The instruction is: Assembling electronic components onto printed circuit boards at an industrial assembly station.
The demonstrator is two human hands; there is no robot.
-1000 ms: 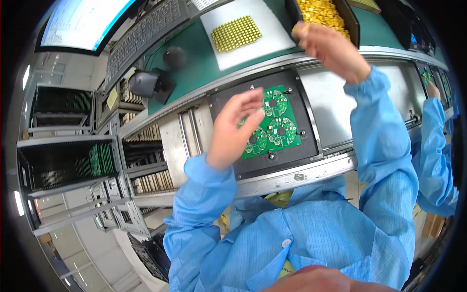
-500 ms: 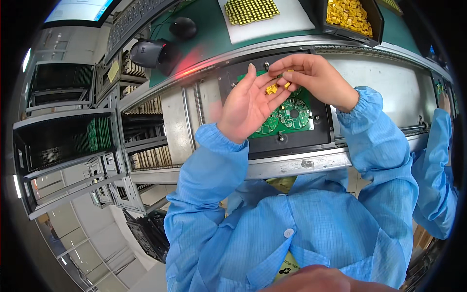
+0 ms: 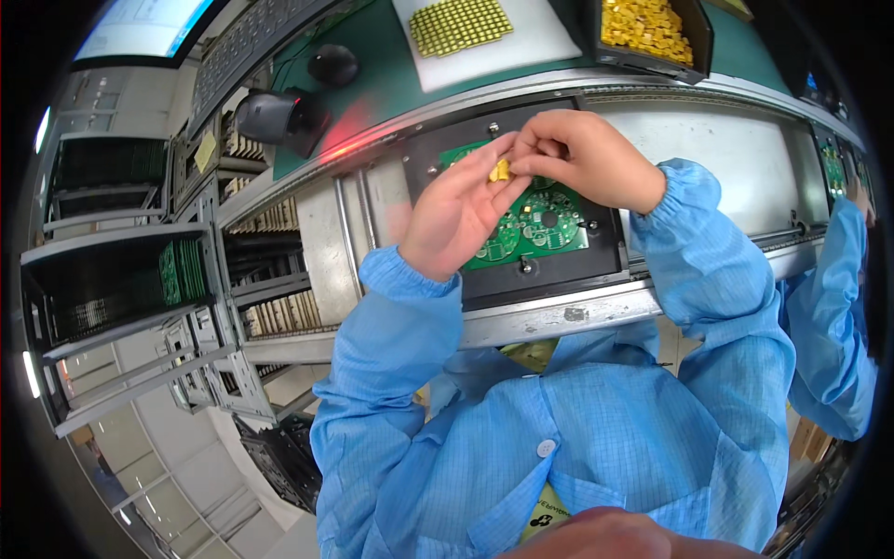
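My left hand (image 3: 452, 219) is cupped, palm up, over the circuit board and cradles a few small yellow components (image 3: 500, 170) near its fingers. From the right my right hand (image 3: 596, 163) reaches in with thumb and fingers pinched together, its tips right beside those components; whatever sits between the tips is hidden. Beneath both hands lies a green circuit board (image 3: 549, 244) with round sections, seated in a black fixture (image 3: 610, 265). The hands cover the board's upper part.
A black bin (image 3: 705, 47) heaped with yellow components stands at the back right. Beside it is a white pad (image 3: 549, 42) bearing a grid of yellow-topped parts (image 3: 461, 26). A scanner (image 3: 270, 116), mouse (image 3: 332, 63) and keyboard (image 3: 251, 61) sit back left. Another person's sleeve (image 3: 829, 326) is at the right.
My left fingers have curled inward around the yellow components. The right fingertips have moved left, closer to the left hand. The whole view has shifted slightly.
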